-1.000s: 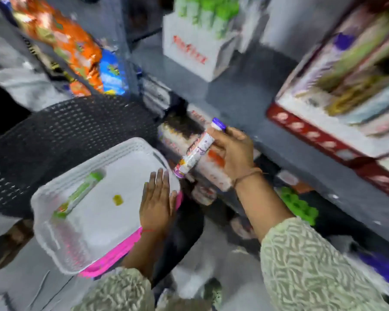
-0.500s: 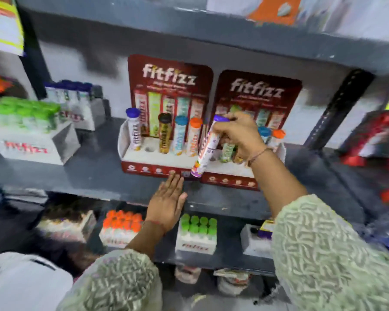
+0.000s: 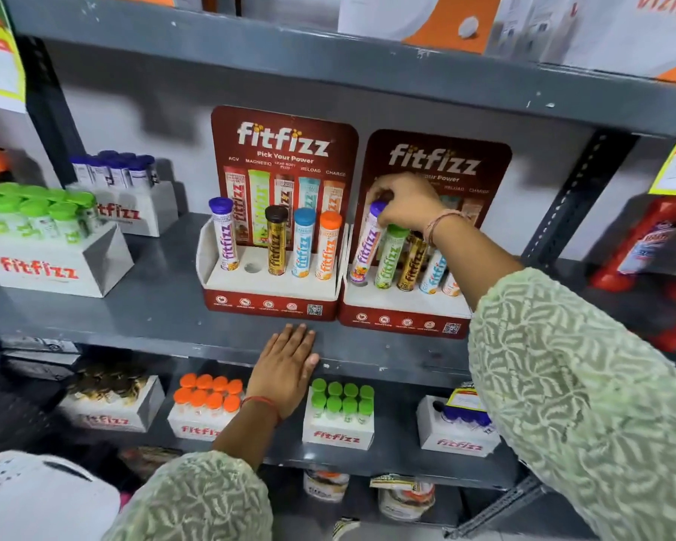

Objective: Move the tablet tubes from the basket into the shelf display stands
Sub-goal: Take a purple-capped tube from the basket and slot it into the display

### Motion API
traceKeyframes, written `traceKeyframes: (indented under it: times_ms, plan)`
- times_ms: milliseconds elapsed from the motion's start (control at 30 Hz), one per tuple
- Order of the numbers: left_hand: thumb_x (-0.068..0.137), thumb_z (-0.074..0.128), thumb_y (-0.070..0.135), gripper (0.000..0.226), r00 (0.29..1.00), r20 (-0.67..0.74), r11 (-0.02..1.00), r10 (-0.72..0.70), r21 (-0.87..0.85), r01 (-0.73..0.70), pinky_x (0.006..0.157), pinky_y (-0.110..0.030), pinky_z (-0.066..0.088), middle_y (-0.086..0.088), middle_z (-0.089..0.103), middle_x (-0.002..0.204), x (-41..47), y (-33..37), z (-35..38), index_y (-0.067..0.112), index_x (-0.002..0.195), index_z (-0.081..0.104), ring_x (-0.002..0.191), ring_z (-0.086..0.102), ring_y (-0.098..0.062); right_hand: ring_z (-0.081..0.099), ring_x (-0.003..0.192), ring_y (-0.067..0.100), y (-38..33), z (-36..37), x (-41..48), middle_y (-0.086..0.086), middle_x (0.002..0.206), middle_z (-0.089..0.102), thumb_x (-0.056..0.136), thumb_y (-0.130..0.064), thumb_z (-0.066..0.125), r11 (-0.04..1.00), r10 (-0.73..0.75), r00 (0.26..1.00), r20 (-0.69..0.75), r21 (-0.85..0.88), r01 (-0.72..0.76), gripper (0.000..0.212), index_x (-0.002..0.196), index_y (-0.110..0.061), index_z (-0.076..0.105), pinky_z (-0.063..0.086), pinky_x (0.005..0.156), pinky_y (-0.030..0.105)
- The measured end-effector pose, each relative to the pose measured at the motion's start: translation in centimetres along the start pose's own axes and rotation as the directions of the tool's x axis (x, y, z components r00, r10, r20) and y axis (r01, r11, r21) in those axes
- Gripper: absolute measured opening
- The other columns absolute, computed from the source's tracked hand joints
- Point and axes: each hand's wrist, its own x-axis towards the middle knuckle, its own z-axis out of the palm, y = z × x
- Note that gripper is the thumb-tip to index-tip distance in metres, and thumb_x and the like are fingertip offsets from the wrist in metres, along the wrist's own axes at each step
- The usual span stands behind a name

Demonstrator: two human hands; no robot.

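Two red-and-white display stands sit side by side on the grey shelf. The left stand (image 3: 270, 302) holds purple, black, blue and orange capped tubes, with one hole (image 3: 252, 267) bare. My right hand (image 3: 402, 206) grips the purple cap of a white purple-lettered tube (image 3: 365, 247), tilted, its foot in the leftmost hole of the right stand (image 3: 402, 318). Beside it stand green, gold, blue and orange tubes. My left hand (image 3: 285, 369) lies flat on the shelf's front edge, holding nothing. The white basket (image 3: 36, 497) shows at the bottom left corner.
White boxes of green-capped tubes (image 3: 36, 228) and purple-capped tubes (image 3: 118, 181) stand at the shelf's left. The shelf below carries boxes of orange (image 3: 205, 408), green (image 3: 340, 411) and purple tubes. Red bottles (image 3: 656, 244) are at the right. A shelf upright (image 3: 578, 193) rises behind my right arm.
The view swung up from the basket to the shelf. My right hand carried the purple-capped tube to the right stand and lowered its foot into the leftmost hole. My left hand left the basket for the shelf edge.
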Motion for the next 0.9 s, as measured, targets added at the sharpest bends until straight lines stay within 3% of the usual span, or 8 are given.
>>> traceKeyframes:
  times_ms: [100, 200, 400, 600, 733, 767, 833, 900]
  plan:
    - [0.099, 0.018, 0.036, 0.048, 0.999, 0.041, 1.0, -0.005, 0.018, 0.004, 0.114, -0.031, -0.001, -0.004, 0.014, 0.155, 0.0, 0.0, -0.3, 0.017, 0.143, 0.016, 0.142, 0.005, -0.019, 0.059, 0.107, 0.023, 0.1, 0.8, 0.2, 0.002, 0.113, 0.068, 0.066, 0.004, 0.063, 0.998, 0.009, 1.0, 0.004, -0.063, -0.009, 0.037, 0.093, -0.022, 0.07, 0.045, 0.099, 0.035]
    - [0.092, 0.004, 0.044, 0.058, 0.998, 0.068, 0.999, -0.006, 0.035, 0.004, 0.114, -0.031, -0.002, -0.004, 0.013, 0.155, -0.1, 0.1, -0.6, 0.017, 0.143, 0.015, 0.142, 0.005, -0.019, 0.057, 0.115, 0.024, 0.1, 0.6, 0.4, 0.004, 0.121, 0.066, 0.069, 0.007, 0.06, 0.993, -0.003, 1.0, -0.001, -0.119, 0.003, 0.04, 0.097, -0.02, 0.07, 0.041, 0.105, 0.041]
    - [0.101, 0.024, 0.029, 0.045, 0.999, 0.038, 1.0, 0.003, 0.018, -0.004, 0.115, -0.032, -0.001, -0.006, 0.014, 0.155, -0.2, 0.2, -0.6, 0.016, 0.143, 0.015, 0.142, 0.005, -0.02, 0.052, 0.121, 0.025, 0.2, 0.5, 0.8, 0.002, 0.127, 0.062, 0.075, 0.009, 0.055, 0.969, -0.04, 0.999, 0.0, -0.243, 0.039, 0.045, 0.106, -0.021, 0.068, 0.034, 0.111, 0.04]
    - [0.101, 0.023, 0.03, 0.045, 0.999, 0.032, 0.999, 0.001, 0.033, -0.002, 0.115, -0.032, -0.001, -0.006, 0.014, 0.155, -0.1, 0.1, -0.4, 0.015, 0.143, 0.015, 0.142, 0.006, -0.02, 0.052, 0.117, 0.028, 0.4, 1.8, 0.8, 0.001, 0.122, 0.064, 0.079, -0.002, 0.057, 0.919, -0.08, 0.992, 0.095, -0.379, 0.111, 0.037, 0.108, -0.023, 0.065, 0.033, 0.102, 0.037]
    - [0.096, 0.01, 0.04, 0.053, 0.998, 0.069, 1.0, 0.002, 0.027, -0.004, 0.115, -0.031, -0.001, -0.006, 0.013, 0.155, -0.1, 0.2, -0.9, 0.015, 0.143, 0.012, 0.142, 0.004, -0.019, 0.048, 0.121, 0.029, 0.6, 2.1, 0.5, 0.003, 0.131, 0.059, 0.076, -0.006, 0.063, 0.913, -0.058, 0.993, 0.101, -0.398, 0.094, 0.052, 0.121, -0.03, 0.056, 0.029, 0.102, 0.04]
    - [0.093, 0.005, 0.043, 0.058, 0.999, 0.053, 1.0, 0.005, -0.007, -0.005, 0.115, -0.031, 0.0, -0.007, 0.014, 0.154, -0.3, 0.3, -1.2, 0.014, 0.143, 0.013, 0.142, 0.004, -0.019, 0.048, 0.123, 0.028, 0.6, 2.0, 0.2, 0.004, 0.131, 0.059, 0.074, -0.006, 0.065, 0.936, -0.057, 0.997, 0.055, -0.344, 0.073, 0.058, 0.125, -0.031, 0.053, 0.029, 0.102, 0.041]
    - [0.097, 0.009, 0.041, 0.056, 0.997, -0.07, 0.993, -0.032, -0.116, 0.024, 0.115, -0.035, 0.006, -0.012, 0.017, 0.152, -1.1, 0.1, -2.3, 0.009, 0.141, 0.018, 0.141, 0.007, -0.022, 0.052, 0.116, 0.027, 0.0, 2.8, -1.0, 0.006, 0.122, 0.065, 0.073, -0.009, 0.062, 0.984, -0.123, 0.975, -0.183, -0.153, 0.095, 0.051, 0.121, -0.028, 0.058, 0.034, 0.099, 0.04]
    - [0.095, 0.007, 0.044, 0.063, 0.974, -0.198, 0.983, -0.11, -0.164, 0.078, 0.113, -0.044, 0.015, -0.017, 0.026, 0.147, -3.2, -1.1, -3.4, 0.003, 0.138, 0.027, 0.138, 0.016, -0.03, 0.061, 0.094, 0.023, -1.5, 5.4, -2.8, 0.006, 0.101, 0.072, 0.073, -0.012, 0.06, 0.963, -0.172, 0.871, -0.46, 0.107, 0.247, 0.03, 0.101, -0.018, 0.068, 0.042, 0.082, 0.031]
